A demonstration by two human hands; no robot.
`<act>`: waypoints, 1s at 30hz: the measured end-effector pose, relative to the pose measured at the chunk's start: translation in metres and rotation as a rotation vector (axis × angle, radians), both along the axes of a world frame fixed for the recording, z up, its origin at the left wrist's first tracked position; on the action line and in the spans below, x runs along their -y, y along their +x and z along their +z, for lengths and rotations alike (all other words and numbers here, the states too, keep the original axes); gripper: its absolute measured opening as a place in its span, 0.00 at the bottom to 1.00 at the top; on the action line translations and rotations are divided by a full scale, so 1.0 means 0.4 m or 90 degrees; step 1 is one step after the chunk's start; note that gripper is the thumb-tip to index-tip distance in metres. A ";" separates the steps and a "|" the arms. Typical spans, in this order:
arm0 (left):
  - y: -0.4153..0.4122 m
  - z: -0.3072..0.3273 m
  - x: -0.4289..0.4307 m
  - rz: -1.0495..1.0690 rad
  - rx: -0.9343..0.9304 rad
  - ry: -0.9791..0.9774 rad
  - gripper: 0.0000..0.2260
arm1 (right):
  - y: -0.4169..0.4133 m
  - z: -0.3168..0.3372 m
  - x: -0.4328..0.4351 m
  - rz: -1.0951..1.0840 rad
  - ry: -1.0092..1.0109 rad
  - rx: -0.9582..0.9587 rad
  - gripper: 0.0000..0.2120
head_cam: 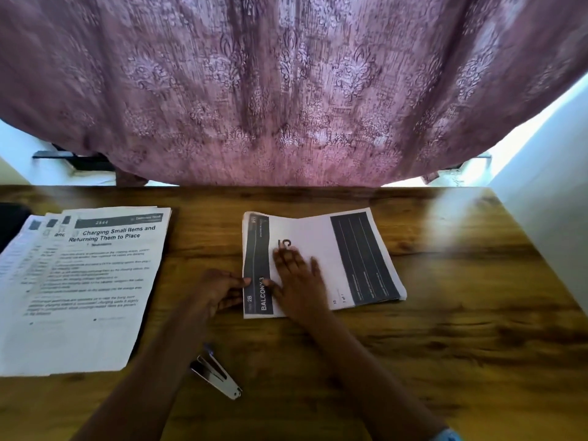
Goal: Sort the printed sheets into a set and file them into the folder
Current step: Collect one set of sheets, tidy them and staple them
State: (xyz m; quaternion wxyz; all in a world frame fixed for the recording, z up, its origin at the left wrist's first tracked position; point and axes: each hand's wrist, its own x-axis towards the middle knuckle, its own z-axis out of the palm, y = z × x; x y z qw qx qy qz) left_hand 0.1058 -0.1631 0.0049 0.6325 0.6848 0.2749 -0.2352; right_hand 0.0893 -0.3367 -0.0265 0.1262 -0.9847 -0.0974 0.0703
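A stack of printed sheets with dark bands (pixel 350 249) lies on the wooden desk (pixel 445 297), right of centre; its top sheet reads "BALCONY". My right hand (pixel 296 278) lies flat on that top sheet, fingers straight and blurred. My left hand (pixel 219 291) pinches the stack's left edge between thumb and curled fingers. A second, fanned pile of printed sheets (pixel 92 281), headed "Charging Small Items and Returning Them to Place", lies at the left. No folder can be seen.
A small metal stapler (pixel 216 375) lies near the front edge, between my forearms. A purple patterned curtain (pixel 286 90) hangs behind the desk. A white wall (pixel 547 218) borders the desk's right side. A dark object (pixel 12 221) sits at the far left.
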 end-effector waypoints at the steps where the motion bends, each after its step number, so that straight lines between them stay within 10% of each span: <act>1: -0.001 -0.001 0.002 -0.001 0.000 -0.001 0.02 | 0.000 -0.015 0.037 -0.021 -0.025 0.017 0.37; 9: 0.006 -0.001 0.003 -0.003 -0.006 -0.013 0.03 | 0.071 0.003 0.261 -0.324 -0.051 0.029 0.35; 15: 0.017 -0.015 0.002 0.012 -0.019 -0.010 0.03 | 0.146 0.001 -0.074 0.073 0.029 0.052 0.31; 25: 0.015 -0.012 0.003 0.007 -0.012 -0.011 0.03 | 0.223 0.000 0.316 -0.336 -0.051 0.077 0.34; 30: 0.010 -0.014 0.005 0.018 0.002 -0.007 0.01 | 0.067 0.002 -0.017 -0.080 -0.002 0.075 0.35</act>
